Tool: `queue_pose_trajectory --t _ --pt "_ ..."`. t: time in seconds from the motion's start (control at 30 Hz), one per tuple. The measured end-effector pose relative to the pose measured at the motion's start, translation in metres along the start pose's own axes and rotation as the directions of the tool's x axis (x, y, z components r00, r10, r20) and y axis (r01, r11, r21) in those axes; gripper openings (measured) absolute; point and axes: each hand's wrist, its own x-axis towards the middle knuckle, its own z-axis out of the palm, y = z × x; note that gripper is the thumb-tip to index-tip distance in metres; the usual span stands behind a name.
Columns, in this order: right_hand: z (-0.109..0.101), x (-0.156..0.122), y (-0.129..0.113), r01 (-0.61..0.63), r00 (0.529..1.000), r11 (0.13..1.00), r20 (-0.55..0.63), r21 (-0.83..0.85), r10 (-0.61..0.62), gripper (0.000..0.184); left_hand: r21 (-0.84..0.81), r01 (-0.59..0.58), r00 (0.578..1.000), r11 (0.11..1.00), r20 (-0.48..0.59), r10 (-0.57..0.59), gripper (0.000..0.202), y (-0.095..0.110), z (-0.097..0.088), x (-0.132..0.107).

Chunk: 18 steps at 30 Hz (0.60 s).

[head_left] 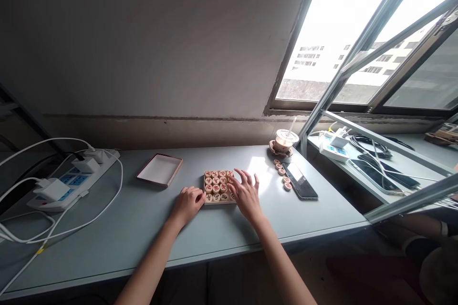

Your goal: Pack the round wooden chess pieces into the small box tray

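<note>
A shallow box full of round wooden xiangqi pieces lies on the desk in front of me. Red characters mark most of the pieces, and the nearest row has dark ones. My left hand is curled at the box's near left corner, its thumb and finger pressed against the edge. Over the right side of the box is my right hand, palm down with fingers spread, the fingertips on or just above the right-hand pieces. It hides part of that column.
The box lid lies to the left, inside up. Several loose xiangqi pieces line the left side of a phone. Behind them stands a drink cup with a straw. A power strip with cables is far left; metal bed-frame bars slant at right.
</note>
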Motion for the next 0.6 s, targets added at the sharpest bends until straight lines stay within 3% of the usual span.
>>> queue_pose_trajectory --t 0.2,0.43,0.53,0.6 --pt "0.021 0.011 -0.003 -0.012 0.999 1.000 0.039 -0.026 0.013 0.043 -0.016 -0.007 1.000 1.000 -0.016 0.007 0.039 -0.003 0.002 0.000" --pt "0.020 0.012 -0.010 -0.041 0.996 0.999 0.079 0.000 0.041 0.043 -0.011 -0.010 1.000 1.000 -0.007 0.009 0.038 -0.002 0.001 0.000" --pt "0.014 0.013 0.006 -0.112 0.994 0.994 0.010 0.013 0.112 0.042 -0.015 -0.010 1.000 1.000 -0.018 0.010 0.039 -0.002 0.001 0.000" --pt "0.007 0.010 0.031 -0.211 0.976 0.977 -0.054 -0.003 0.211 0.042 -0.017 -0.011 1.000 1.000 -0.028 0.011 0.039 -0.002 0.002 0.000"
